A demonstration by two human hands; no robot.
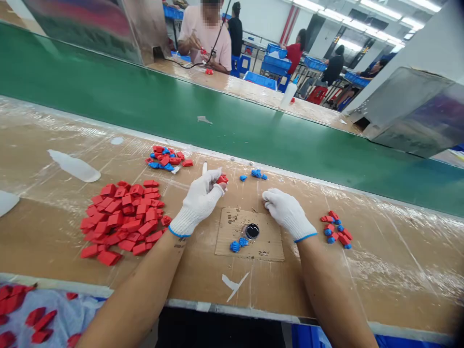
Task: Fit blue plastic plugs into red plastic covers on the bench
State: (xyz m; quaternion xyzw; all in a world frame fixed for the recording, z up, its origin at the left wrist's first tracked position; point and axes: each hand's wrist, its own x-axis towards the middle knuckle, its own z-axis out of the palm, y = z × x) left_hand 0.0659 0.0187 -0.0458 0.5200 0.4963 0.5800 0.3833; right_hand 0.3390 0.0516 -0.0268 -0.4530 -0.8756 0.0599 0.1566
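Observation:
My left hand [201, 199], in a white knit glove, pinches a small red plastic piece [222, 179] between its fingertips above the bench. My right hand [284, 210], also gloved, rests curled on the bench by the far right corner of a brown cardboard pad [266, 246]; whether it holds anything is hidden. On the pad sit a small black round pot [252, 231] and two blue parts [238, 244]. A big heap of red pieces [123, 217] lies left of my left hand.
A green conveyor belt [232, 121] runs beyond the bench. Mixed red and blue parts [166, 158] lie far left, loose blue parts [255, 174] ahead, assembled red-blue pieces [336, 229] at right. A white squeeze bottle [74, 166] lies left. A person [206, 36] works opposite.

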